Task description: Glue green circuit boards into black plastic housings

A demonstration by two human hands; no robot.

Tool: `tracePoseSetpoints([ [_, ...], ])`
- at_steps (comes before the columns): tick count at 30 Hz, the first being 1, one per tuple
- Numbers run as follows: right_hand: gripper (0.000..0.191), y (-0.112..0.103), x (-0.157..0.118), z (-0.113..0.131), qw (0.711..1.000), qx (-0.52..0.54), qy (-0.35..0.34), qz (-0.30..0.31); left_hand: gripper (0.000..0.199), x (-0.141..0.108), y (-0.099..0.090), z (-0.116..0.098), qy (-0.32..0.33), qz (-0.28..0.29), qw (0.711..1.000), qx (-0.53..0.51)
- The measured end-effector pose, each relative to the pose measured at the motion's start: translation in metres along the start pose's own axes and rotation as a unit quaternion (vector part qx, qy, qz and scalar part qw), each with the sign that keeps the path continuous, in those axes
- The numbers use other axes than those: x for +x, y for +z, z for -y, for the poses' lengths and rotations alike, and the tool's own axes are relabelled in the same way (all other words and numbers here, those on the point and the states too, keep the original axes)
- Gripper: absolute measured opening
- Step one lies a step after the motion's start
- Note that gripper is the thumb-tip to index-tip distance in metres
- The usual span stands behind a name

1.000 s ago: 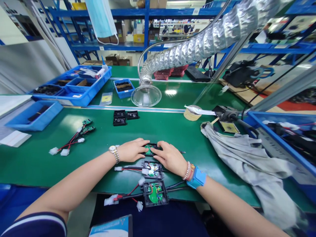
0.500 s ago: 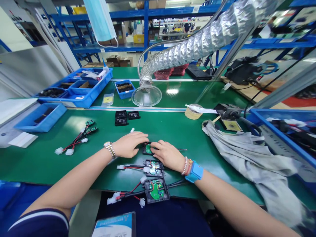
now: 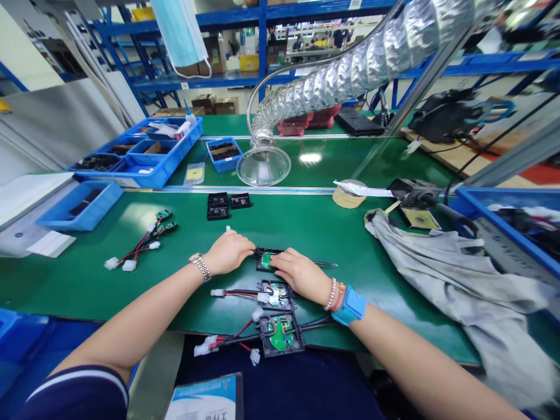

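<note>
A black plastic housing with a green circuit board (image 3: 265,260) lies in front of me between my two hands. My left hand (image 3: 228,253) is closed in a pinch on the cable at the housing's left end. A white connector (image 3: 228,228) pokes out just beyond that hand. On the right part of the same housing, my right hand (image 3: 301,272) has its fingers closed over board and edge; the fingertips partly hide it. Nearer to me lie a second open housing (image 3: 286,297) and a third one (image 3: 298,341), both with boards and wires with white plugs.
Several black shells (image 3: 218,211) lie beyond my hands. To the left are boards with red and black leads (image 3: 143,239) and a blue bin (image 3: 83,211). A clear extraction hood (image 3: 263,166) hangs ahead. A grey cloth (image 3: 406,262) and a tape roll (image 3: 349,199) are on the right.
My left hand has drawn back slightly left from the board to the housing's left end, fingers now pinched. More of the board shows. My right hand stays on the housing.
</note>
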State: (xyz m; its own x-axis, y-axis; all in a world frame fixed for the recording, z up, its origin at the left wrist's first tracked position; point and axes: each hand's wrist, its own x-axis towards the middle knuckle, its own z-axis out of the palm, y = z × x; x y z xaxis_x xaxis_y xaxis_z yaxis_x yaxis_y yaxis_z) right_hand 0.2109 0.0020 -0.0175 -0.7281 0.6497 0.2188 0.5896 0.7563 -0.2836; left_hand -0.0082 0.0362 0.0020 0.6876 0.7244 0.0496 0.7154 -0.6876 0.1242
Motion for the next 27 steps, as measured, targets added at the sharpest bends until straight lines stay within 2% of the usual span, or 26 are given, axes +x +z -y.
tracePoseSetpoints([
  [5,0.020,-0.002,0.000,0.004,1.000,-0.011,0.005,0.008,0.020,-0.004,0.008,-0.003,0.050,-0.019,0.998,0.021],
  [10,0.034,-0.005,0.008,0.010,0.998,-0.054,0.016,0.038,0.018,-0.002,0.013,-0.011,0.081,0.003,0.992,0.093],
  [16,0.025,-0.007,0.015,0.015,0.993,-0.074,0.047,0.078,0.019,-0.001,0.015,-0.023,0.088,0.001,0.987,0.134],
  [22,0.033,-0.001,0.008,0.006,0.998,0.002,0.055,0.008,0.022,-0.013,0.023,-0.006,0.050,-0.084,0.994,0.044],
  [27,0.033,0.004,0.006,0.001,0.999,0.021,0.042,-0.012,0.023,-0.012,0.031,0.000,0.047,-0.081,0.995,-0.013],
])
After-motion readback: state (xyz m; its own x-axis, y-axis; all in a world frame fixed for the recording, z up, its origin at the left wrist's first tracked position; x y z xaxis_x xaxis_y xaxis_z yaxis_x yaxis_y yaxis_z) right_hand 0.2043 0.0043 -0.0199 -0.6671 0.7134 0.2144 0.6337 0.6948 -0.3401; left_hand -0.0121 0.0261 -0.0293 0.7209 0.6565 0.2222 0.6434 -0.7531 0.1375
